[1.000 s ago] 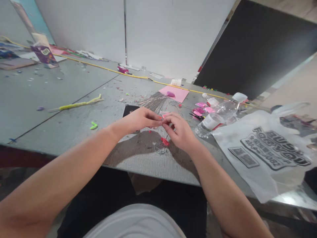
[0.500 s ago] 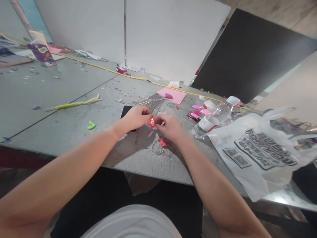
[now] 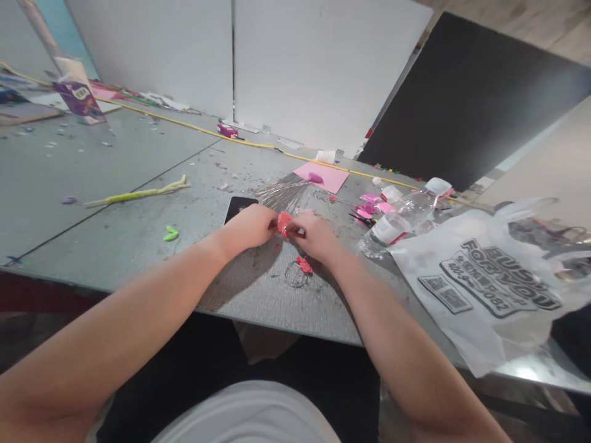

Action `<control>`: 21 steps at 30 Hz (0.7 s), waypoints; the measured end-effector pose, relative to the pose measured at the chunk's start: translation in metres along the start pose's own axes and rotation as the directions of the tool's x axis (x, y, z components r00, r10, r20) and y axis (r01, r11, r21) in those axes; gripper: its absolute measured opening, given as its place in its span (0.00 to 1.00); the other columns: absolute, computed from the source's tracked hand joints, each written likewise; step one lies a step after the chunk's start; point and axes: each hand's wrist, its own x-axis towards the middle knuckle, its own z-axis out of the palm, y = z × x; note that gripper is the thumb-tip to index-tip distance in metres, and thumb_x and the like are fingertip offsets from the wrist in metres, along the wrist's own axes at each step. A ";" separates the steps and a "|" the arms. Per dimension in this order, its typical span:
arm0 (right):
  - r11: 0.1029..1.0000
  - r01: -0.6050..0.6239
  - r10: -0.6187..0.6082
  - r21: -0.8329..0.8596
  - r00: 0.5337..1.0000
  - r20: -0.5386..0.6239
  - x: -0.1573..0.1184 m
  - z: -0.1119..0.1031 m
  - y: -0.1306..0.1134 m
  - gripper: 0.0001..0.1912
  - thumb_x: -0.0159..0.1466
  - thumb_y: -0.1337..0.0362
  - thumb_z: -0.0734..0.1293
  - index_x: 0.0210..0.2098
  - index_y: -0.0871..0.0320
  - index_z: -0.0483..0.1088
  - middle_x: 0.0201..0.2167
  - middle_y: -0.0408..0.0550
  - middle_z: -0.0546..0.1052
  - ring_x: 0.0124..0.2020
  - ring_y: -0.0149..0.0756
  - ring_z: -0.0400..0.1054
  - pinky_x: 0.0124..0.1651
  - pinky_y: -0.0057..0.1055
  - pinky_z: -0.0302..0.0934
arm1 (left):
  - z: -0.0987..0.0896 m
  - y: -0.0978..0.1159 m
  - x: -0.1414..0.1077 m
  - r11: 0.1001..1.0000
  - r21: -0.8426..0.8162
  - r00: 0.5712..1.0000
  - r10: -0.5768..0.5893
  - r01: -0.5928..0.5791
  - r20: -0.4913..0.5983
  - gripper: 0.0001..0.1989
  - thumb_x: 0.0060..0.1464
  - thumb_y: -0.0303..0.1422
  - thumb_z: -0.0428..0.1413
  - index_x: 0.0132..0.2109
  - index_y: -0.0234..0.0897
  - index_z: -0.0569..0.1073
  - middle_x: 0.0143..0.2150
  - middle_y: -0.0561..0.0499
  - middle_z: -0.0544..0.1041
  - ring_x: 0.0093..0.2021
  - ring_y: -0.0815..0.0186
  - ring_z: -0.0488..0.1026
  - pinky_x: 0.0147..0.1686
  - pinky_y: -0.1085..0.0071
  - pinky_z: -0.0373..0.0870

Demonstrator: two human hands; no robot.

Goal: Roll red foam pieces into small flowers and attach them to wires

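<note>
Table: grey top (image 3: 124, 249), its near edge running in front of the person's body; the work sits in from that edge
Wire bundle: thin stems (image 3: 284, 192) fanned out beyond the hands, toward the far edge
Left hand: fingers (image 3: 253, 224) bent in narrow, pinching the left side of the red piece
Right hand: thumb and fingertips (image 3: 316, 237) drawn close together, holding its right side
Wire coil: loose rings (image 3: 295, 275) flat on the table, between the hands and the near edge
Red piece, place: between both hands' fingertips (image 3: 283, 225), just above the tabletop
Red piece, handling: seems light, soft and easily dented or torn, with a slightly shiny skin; best taken by its outer rim with a gentle pinch
Red piece, direction: fingers cover its sides, but its long axis appears to run from near edge toward far edge
Red cluster: petal-like lump (image 3: 305, 265) at the coil's right side
</note>
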 end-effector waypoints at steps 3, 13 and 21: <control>1.000 0.017 -0.017 -0.012 1.000 0.005 -0.002 0.002 -0.001 0.09 0.65 0.75 0.69 0.39 0.57 0.79 0.37 0.50 0.84 0.40 0.40 0.74 0.46 0.36 0.63 | -0.002 0.003 -0.001 0.998 0.014 0.998 0.056 -0.056 0.041 0.12 0.62 0.27 0.53 0.39 0.36 0.82 0.40 0.44 0.85 0.42 0.57 0.80 0.40 0.66 0.67; 0.999 0.030 -0.028 -0.027 0.997 0.071 -0.010 -0.001 -0.008 0.10 0.67 0.74 0.67 0.43 0.57 0.79 0.43 0.53 0.84 0.44 0.42 0.76 0.48 0.38 0.65 | -0.004 0.006 -0.002 0.990 0.027 0.985 0.138 -0.142 0.107 0.11 0.62 0.26 0.54 0.39 0.34 0.83 0.43 0.42 0.83 0.44 0.56 0.79 0.44 0.65 0.68; 0.999 0.015 -0.013 -0.028 0.996 0.084 -0.007 0.001 -0.008 0.06 0.67 0.72 0.69 0.39 0.57 0.79 0.40 0.53 0.84 0.43 0.44 0.76 0.49 0.40 0.66 | -0.004 0.007 -0.002 0.991 0.006 0.987 0.135 -0.136 0.091 0.11 0.60 0.26 0.54 0.38 0.36 0.82 0.42 0.43 0.84 0.42 0.57 0.79 0.42 0.66 0.67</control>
